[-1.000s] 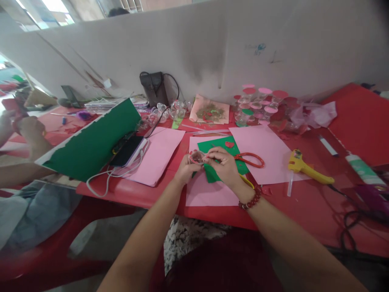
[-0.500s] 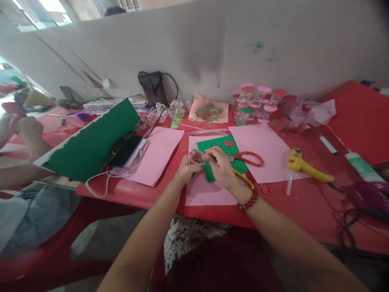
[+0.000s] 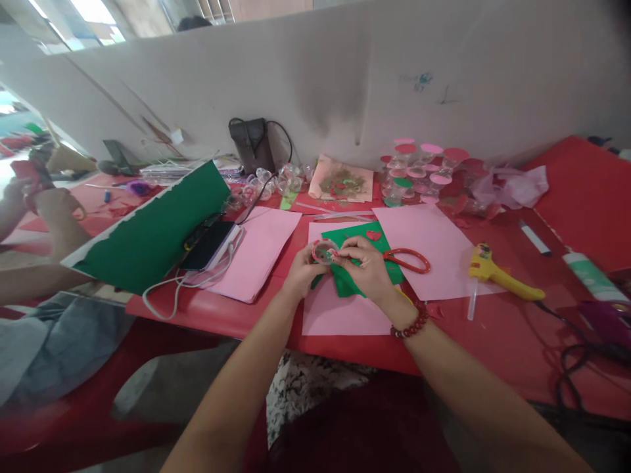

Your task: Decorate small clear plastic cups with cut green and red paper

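Note:
My left hand (image 3: 302,272) is closed around a small clear plastic cup (image 3: 324,252) with red pieces along its rim. Its open mouth faces up toward me. At the cup's right edge, my right hand (image 3: 362,266) pinches a tiny pinkish-red piece against the rim. Below both hands lie a green sheet (image 3: 348,231) and a pink sheet (image 3: 340,318). Red-handled scissors (image 3: 411,261) rest on the green sheet, their blades hidden by my right hand. A small red scrap (image 3: 373,235) sits near the green sheet's top edge.
A yellow glue gun (image 3: 500,272) lies at right beside a white-and-green bottle (image 3: 594,276). Clear cups topped with coloured discs (image 3: 419,167) stand at the back. Left are a phone (image 3: 210,244), pink sheets (image 3: 266,253) and an upright green board (image 3: 148,230). Another person's hands (image 3: 49,203) work far left.
The cup has tipped slightly so more of its inside and red-edged rim shows. My right hand has shifted a little right, still at the rim. The view has moved slightly.

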Demonstrator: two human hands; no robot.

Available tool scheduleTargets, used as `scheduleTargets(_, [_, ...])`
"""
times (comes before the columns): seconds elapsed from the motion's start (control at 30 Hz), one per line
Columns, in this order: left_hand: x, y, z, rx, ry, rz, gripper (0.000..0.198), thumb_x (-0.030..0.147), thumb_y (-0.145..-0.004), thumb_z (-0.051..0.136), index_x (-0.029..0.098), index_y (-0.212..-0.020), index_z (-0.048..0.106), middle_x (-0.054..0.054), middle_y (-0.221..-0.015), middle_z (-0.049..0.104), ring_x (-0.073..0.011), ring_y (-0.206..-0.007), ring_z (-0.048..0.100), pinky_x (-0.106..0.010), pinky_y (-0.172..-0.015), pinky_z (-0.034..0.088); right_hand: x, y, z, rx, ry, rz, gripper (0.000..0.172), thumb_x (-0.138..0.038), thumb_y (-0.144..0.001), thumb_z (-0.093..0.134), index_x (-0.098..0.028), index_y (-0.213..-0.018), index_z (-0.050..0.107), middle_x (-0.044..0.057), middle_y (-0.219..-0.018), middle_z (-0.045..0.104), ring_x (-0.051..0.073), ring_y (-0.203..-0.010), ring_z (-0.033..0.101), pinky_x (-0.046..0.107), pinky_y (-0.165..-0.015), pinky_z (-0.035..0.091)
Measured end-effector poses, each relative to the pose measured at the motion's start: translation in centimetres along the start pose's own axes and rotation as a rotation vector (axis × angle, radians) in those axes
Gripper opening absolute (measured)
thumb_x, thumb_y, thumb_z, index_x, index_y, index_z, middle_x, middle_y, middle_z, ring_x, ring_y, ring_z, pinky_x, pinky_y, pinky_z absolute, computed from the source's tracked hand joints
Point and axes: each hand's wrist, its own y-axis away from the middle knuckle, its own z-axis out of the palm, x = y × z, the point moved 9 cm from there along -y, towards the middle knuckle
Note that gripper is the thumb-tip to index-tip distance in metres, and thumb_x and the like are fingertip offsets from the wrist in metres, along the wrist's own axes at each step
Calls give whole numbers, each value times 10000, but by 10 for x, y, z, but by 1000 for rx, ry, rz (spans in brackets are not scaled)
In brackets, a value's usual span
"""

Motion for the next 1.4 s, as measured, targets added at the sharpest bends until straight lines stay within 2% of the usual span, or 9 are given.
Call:
scheduleTargets(0.1, [3,0,1,22,-80,49,445,176,-535,800,177,-934,604,6,-843,625,-122,-757,560,-249,-717,440,-5,3,3,4,56,-25,151,-320,-892,636,-245,-793,722,42,-868,610,197,-851,578,356,-794,476])
scheduleTargets(0.23, [5,-1,4,7,-163,107,328,187,-545,778,174,-780,549,38,-726,567,-98,-663,505,-232,-643,414,-7,4,11,-30,49,-11,159,-308,-901,620,-237,-777,689,37,-858,615,198,-845,580,353,-796,471])
scheduleTargets(0.57, [5,-2,9,-2,-78,119,267,212,-592,757,176,-747,542,42,-679,534,-88,-610,465,-224,-602,406,-1,6,11,89,57,108,276,-282,-915,560,-234,-674,435,9,-753,508,176,-738,487,314,-712,430])
scheduleTargets(0.87, [4,-2,9,-19,-27,95,225,137,-554,724,167,-730,588,31,-673,575,-101,-623,519,-230,-602,426,22,12,25,10,-260,345,325,-495,-904,525,-226,-725,493,-3,-719,529,165,-711,503,296,-682,457])
scheduleTargets(1.03, [0,-1,9,-8,17,36,267,66,-494,670,168,-723,578,42,-663,561,-97,-624,512,-217,-587,411,29,14,33,15,-444,410,394,-587,-862,561,-224,-722,502,-8,-711,525,150,-680,498,282,-653,466])
scheduleTargets(1.17, [1,-1,7,-1,4,39,282,76,-496,693,171,-730,569,41,-674,564,-105,-639,519,-232,-618,428,26,8,28,-34,-419,361,358,-568,-864,575,-214,-807,594,2,-752,580,156,-716,540,295,-693,479])
scheduleTargets(1.27, [5,-1,3,20,-17,70,287,98,-498,729,169,-725,568,38,-693,574,-106,-666,524,-235,-656,429,16,2,20,-113,-221,231,297,-506,-810,680,-219,-887,675,12,-826,611,166,-773,565,319,-753,486])
scheduleTargets(1.33, [6,0,2,28,-36,76,302,96,-481,737,168,-725,574,41,-688,574,-99,-656,511,-230,-656,418,8,-1,11,-104,-60,134,225,-424,-773,748,-225,-875,717,23,-867,619,174,-803,574,335,-780,482])
scheduleTargets(1.4, [8,0,2,38,-81,74,293,84,-475,725,167,-712,575,43,-672,570,-96,-638,499,-230,-651,410,-1,-2,5,-79,48,38,124,-348,-801,735,-229,-839,741,37,-882,630,182,-823,589,347,-791,481])
